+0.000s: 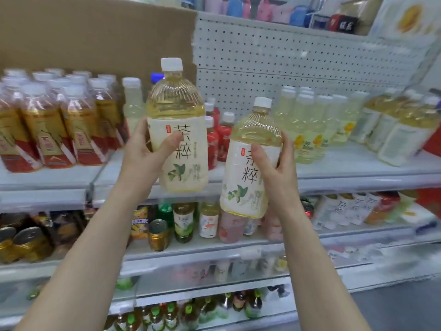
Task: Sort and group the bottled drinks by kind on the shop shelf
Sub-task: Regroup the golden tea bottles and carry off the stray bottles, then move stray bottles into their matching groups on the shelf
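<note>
I hold two large pale-yellow tea bottles with white caps and white labels in front of the shelves. My left hand point(145, 151) grips the higher bottle point(177, 111) round its label, thumb across the front. My right hand point(278, 163) grips the lower bottle point(248, 168), which tilts slightly to the left. Both bottles hang in the air before the upper shelf point(358, 168). More bottles of the same white-labelled kind point(405, 130) stand at the shelf's far right.
Red-and-gold labelled bottles point(52, 130) fill the shelf's left. Small red bottles point(222, 137) stand in the middle, pale lemon drinks point(310, 125) to their right. A cardboard sheet point(95, 32) and white pegboard point(286, 60) back the shelf. Lower shelves carry cans point(158, 235) and mixed bottles.
</note>
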